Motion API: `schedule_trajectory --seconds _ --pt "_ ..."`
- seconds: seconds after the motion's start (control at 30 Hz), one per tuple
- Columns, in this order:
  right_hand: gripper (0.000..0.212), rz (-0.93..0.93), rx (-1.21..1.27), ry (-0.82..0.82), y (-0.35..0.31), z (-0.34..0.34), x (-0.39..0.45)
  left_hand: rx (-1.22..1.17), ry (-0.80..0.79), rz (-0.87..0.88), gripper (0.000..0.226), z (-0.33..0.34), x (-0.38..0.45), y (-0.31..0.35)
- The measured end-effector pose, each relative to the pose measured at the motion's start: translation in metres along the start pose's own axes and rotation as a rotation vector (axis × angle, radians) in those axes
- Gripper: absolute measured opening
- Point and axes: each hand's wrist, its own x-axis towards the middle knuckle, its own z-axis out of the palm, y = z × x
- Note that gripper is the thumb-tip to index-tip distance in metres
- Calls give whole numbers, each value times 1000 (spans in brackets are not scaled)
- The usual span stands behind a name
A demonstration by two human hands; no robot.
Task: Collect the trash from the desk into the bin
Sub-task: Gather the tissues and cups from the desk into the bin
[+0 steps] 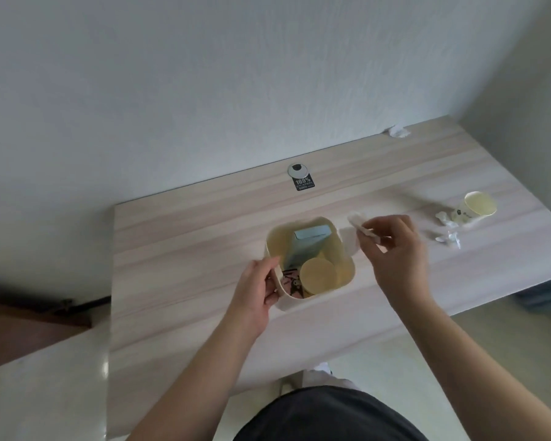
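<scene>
The bin (309,259) stands mid-tabletop, nearer the front edge, already holding a blue packet (306,246), paper cups (318,276) and a printed wrapper (289,281). The left hand (256,294) grips its left rim. The right hand (395,253) pinches a white scrap (361,226) just right of the bin's rim, not yet over the opening. The task looks partly done. Still left on the desk (178,281): a cup (477,206) and crumpled wrappers (447,230) near the right edge, and a wad (398,131) at the far right corner.
</scene>
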Motion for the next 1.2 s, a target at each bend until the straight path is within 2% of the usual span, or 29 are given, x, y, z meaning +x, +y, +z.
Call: schedule_trajectory --seconds 0.07,0.17,0.27,0.37,0.43,0.6,0.83,1.0,1.2 --pt "14 -56 -24 -122 -29 4 -16 -8 -24 -4 36 -1 -7 -2" --pt "10 -120 -196 -325 -49 16 -39 12 -57 0 40 -1 -16 -8" --pt "17 -66 -441 -488 -53 29 -55 41 -117 1 34 0 -24 -16" --pt "25 -52 -633 -494 -56 35 -62 52 -157 -9 30 1 -33 -22" --pt "27 -32 -643 -481 -59 35 -62 61 -176 -19 29 0 -40 -27" --pt "38 68 -552 -695 -62 23 -61 43 -206 -74 27 -1 -49 -32" --pt "26 3 -438 -513 -61 -1 -63 22 -208 -99 37 -4 -52 -32" --pt "24 -19 -477 -490 -60 -26 -72 62 -235 -109 54 9 -52 -39" --pt "23 -48 -620 -349 -45 -80 -91 145 -302 -129 43 51 -58 -52"
